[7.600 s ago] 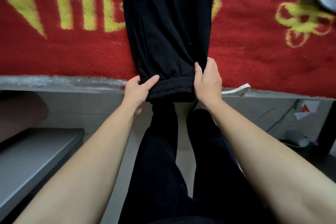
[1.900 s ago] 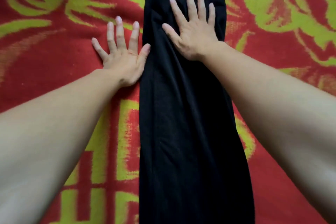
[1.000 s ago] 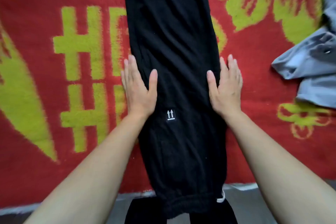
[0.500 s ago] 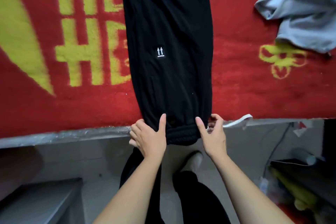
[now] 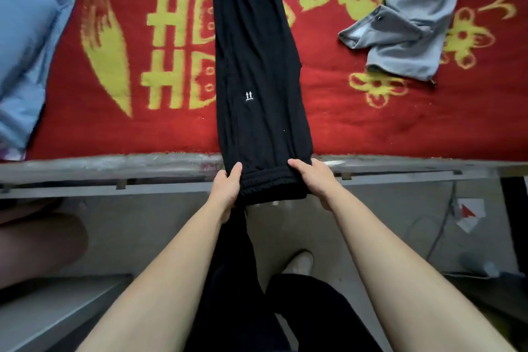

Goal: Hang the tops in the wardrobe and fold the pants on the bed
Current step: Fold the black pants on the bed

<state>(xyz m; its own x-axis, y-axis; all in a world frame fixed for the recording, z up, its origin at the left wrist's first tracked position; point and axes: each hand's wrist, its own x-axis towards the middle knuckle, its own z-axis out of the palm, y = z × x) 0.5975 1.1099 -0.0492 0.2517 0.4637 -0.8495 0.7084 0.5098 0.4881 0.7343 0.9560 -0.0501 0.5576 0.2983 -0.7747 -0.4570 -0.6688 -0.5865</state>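
Black pants: one pair, laid lengthwise across the red and yellow blanket, legs together, running from the bed's far side to its near edge; a small white arrow mark shows on the cloth. The elastic waistband overhangs the bed's near edge.

Left hand: closed on the waistband's left corner, thumb on top.

Right hand: closed on the waistband's right corner (thumb on top likewise).

Grey garment: crumpled on the blanket toward the bed's far right corner, well apart from the pants.

Blue bedding: at the bed's left edge.

Floor below: the person's shoe.
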